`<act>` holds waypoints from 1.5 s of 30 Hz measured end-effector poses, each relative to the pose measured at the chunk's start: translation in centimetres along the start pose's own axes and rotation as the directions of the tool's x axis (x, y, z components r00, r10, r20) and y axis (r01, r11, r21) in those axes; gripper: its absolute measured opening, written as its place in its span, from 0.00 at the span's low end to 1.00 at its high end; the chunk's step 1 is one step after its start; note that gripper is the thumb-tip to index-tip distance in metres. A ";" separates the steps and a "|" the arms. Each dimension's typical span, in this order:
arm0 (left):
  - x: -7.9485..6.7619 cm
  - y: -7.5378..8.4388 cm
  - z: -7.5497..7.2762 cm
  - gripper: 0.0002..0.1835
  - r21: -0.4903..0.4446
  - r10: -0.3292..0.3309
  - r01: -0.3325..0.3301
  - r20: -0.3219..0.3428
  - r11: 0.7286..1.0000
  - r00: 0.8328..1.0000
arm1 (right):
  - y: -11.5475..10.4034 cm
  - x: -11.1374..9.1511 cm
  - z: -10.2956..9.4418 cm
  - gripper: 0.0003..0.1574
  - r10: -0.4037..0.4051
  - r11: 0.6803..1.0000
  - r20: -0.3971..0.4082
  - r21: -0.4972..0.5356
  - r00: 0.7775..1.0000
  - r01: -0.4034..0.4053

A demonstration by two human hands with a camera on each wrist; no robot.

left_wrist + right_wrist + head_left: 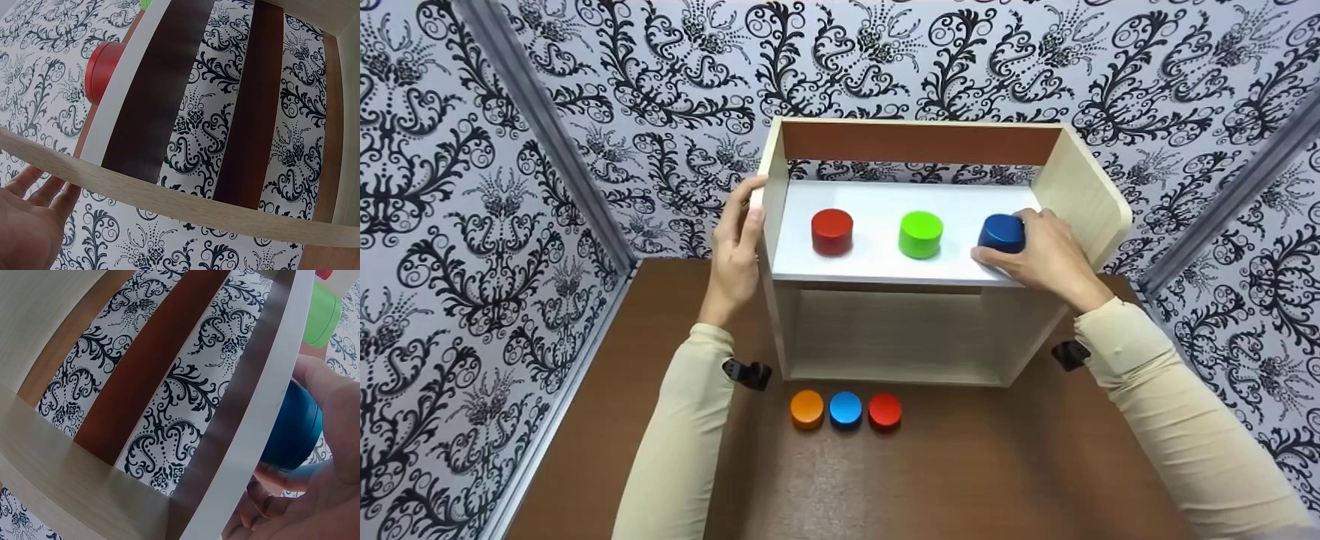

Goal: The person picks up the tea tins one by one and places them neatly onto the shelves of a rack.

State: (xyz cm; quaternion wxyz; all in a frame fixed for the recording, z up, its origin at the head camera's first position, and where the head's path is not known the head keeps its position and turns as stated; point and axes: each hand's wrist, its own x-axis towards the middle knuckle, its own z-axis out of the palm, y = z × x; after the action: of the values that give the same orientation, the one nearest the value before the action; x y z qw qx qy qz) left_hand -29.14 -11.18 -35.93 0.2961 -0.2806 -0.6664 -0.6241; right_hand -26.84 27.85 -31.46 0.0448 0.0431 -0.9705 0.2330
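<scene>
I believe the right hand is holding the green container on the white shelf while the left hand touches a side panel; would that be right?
Not quite: the right hand holds the dark blue container, not the green container, as the head view shows. The rest stands: it is on the white shelf, and the left hand touches a side panel.

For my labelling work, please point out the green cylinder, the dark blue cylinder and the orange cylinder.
Green cylinder point(921, 235), head view: near its top's front edge.
Dark blue cylinder point(1000, 235), head view: near its top's front edge.
Orange cylinder point(807, 409), head view: on its top face.
</scene>
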 end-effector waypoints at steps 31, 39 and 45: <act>0.0 0.0 0.0 0.21 -0.017 -0.009 0.009 0.010 1.000 1.000 | -2.1 -7.3 0.0 0.39 -0.242 0.969 -0.376 -0.059 0.894 0.238; 0.0 0.1 0.0 0.21 -0.018 -0.011 0.011 0.012 1.000 1.000 | -2.0 -9.2 2.8 0.28 -0.318 0.940 -0.437 -0.031 0.842 0.339; 0.0 0.1 0.0 0.21 -0.009 -0.013 0.013 0.011 1.000 1.000 | -1.5 -10.0 5.9 0.25 -0.367 0.919 -0.402 -0.017 0.839 0.394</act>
State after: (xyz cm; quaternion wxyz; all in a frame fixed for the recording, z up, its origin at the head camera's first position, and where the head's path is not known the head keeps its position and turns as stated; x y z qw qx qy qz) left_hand -29.09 -11.19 -35.90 0.2874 -0.2810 -0.6669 -0.6274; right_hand -17.14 24.45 -37.07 0.2844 0.1882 -0.9047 0.2553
